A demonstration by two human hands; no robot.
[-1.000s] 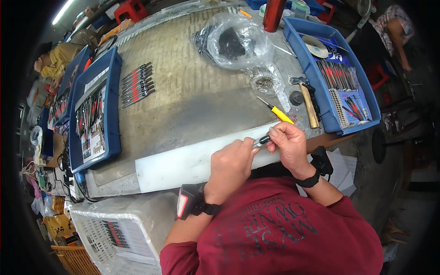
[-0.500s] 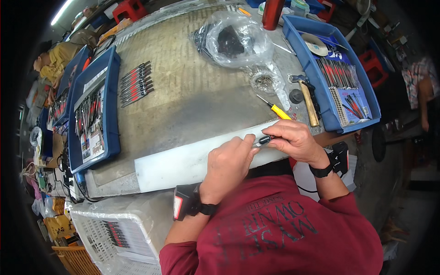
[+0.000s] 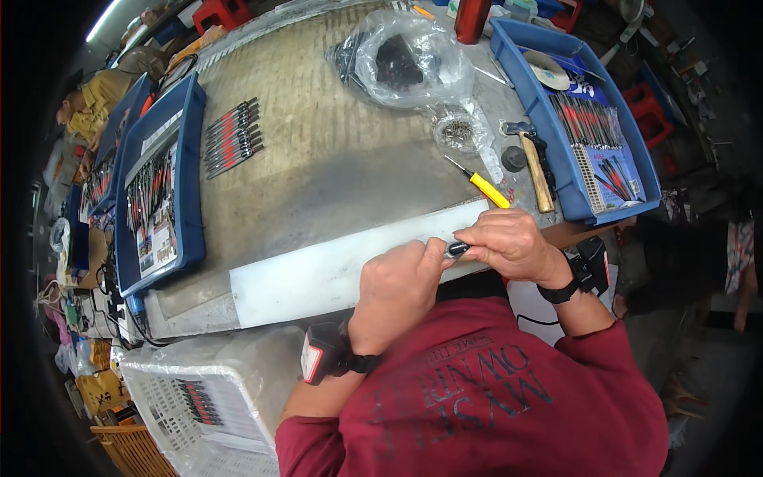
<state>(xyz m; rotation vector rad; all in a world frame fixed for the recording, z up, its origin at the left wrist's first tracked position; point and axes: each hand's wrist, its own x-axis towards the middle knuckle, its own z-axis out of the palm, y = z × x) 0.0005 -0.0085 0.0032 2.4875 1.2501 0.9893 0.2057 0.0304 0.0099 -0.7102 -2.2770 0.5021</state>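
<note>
My left hand (image 3: pixel 395 288) and my right hand (image 3: pixel 511 242) meet over the near end of a long white board (image 3: pixel 318 274) on the workbench. Between the fingertips of both hands sits a small dark tool piece (image 3: pixel 457 249), mostly hidden by my fingers. A yellow-handled screwdriver (image 3: pixel 480 184) lies on the bench just beyond my right hand. A wooden-handled hammer (image 3: pixel 534 167) rests beside it. Both wrists carry strapped-on devices.
A blue tray (image 3: pixel 556 87) of red and black tools stands at the right; another blue tray (image 3: pixel 171 183) at the left. A row of dark tools (image 3: pixel 230 139) lies on the bench. Clear plastic bags (image 3: pixel 401 60) sit at the back. A white basket (image 3: pixel 187 401) is lower left.
My hands have closed together on the small dark piece, and my right hand has rolled over it. A person at the right edge has moved downward in view.
</note>
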